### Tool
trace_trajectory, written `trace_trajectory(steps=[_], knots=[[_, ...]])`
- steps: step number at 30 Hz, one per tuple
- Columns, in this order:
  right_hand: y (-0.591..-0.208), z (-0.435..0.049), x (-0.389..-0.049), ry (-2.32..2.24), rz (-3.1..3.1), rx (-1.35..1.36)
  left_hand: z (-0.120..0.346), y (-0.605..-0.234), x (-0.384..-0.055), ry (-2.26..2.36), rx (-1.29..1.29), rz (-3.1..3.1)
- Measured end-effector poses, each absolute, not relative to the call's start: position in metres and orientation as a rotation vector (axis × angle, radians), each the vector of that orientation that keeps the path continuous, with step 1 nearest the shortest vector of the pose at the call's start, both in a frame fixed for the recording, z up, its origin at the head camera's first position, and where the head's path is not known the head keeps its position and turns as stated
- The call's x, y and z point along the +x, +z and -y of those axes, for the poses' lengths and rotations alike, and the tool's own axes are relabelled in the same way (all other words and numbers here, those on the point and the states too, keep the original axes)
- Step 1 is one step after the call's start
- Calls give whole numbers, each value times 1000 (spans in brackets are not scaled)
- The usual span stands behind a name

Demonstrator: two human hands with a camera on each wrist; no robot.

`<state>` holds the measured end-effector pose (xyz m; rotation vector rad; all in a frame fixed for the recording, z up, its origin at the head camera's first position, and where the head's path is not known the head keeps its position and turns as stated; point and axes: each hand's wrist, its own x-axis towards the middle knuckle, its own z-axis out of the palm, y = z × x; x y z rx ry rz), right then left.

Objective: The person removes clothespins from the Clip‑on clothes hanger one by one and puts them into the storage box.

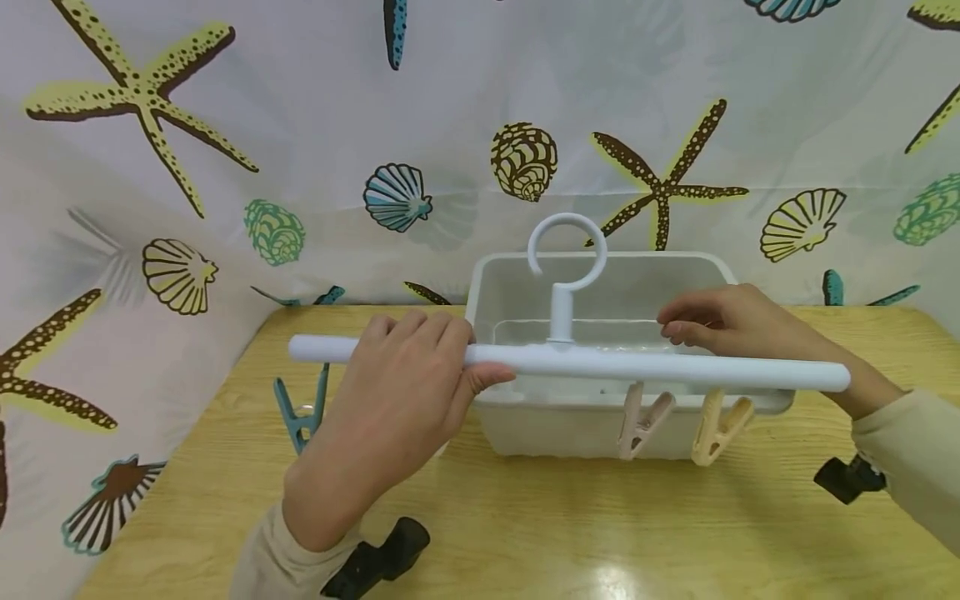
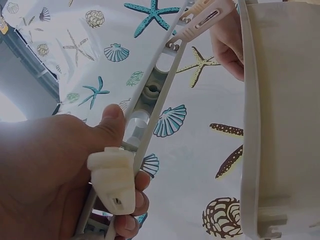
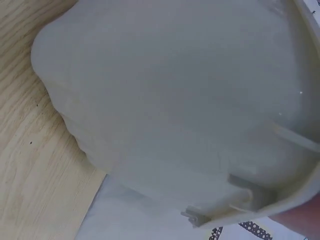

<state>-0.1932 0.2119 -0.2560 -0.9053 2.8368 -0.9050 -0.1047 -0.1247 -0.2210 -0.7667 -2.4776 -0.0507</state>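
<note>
My left hand (image 1: 405, 375) grips a white clip hanger (image 1: 660, 368) left of its middle, the thumb along the bar. The hanger is held level above the table, its round hook pointing up. A teal clip (image 1: 294, 423) hangs at its left end; a pale pink clip (image 1: 631, 421) and a cream-yellow clip (image 1: 707, 433) hang at the right. In the left wrist view a white clip (image 2: 114, 182) sits under the hand. Behind the bar stands a white plastic basin (image 1: 570, 433). My right hand (image 1: 738, 321), fingers loosely bent and holding nothing visible, hovers over its right side.
The basin stands on a light wood table (image 1: 525, 533), its rim overlapped by the bar in the head view. A white cloth (image 1: 330, 125) printed with starfish and shells rises behind and at the left. Black wrist mounts (image 1: 405, 542) sit by both sleeves.
</note>
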Motion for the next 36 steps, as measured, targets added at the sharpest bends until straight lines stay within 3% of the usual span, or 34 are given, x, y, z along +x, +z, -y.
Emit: trace_trajectory(steps=[12,21,30,36], knots=[[-253,-245,-169,-1911,-2230,-748,122,-220,-106,-102,-747,2449],[-277,-262,-134,-2036,-2312,-653,121,-222,-107,-110,-737,2392],[-290,-259,-110,-1793,-2413,-549,119,-224,-108,-146,-747,2361],[-300,-251,-95,-1905,-2188,-631,115,-225,-110,-151,-760,2339]])
